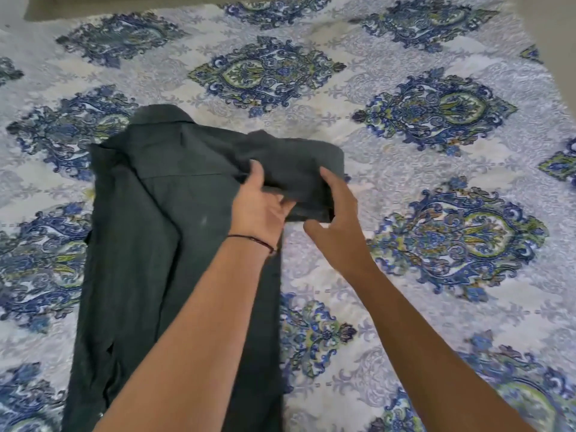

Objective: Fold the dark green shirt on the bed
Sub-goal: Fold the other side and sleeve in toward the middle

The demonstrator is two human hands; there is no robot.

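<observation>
The dark green shirt [156,232] lies back side up on the bed [436,182], collar at the far end, its left side folded inward. Its right sleeve [299,169] sticks out to the right, bunched at the shoulder. My left hand [258,207] grips the sleeve cloth near the shoulder seam, fingers curled into the fabric. My right hand [336,219] is spread at the sleeve's lower right corner, fingertips touching the cuff edge, thumb below it on the sheet. A thin dark thread band circles my left wrist.
The bedsheet is white with large blue and green damask medallions and spreads wide to the right and far side of the shirt. A pale wall or floor strip [93,4] shows past the bed's far edge.
</observation>
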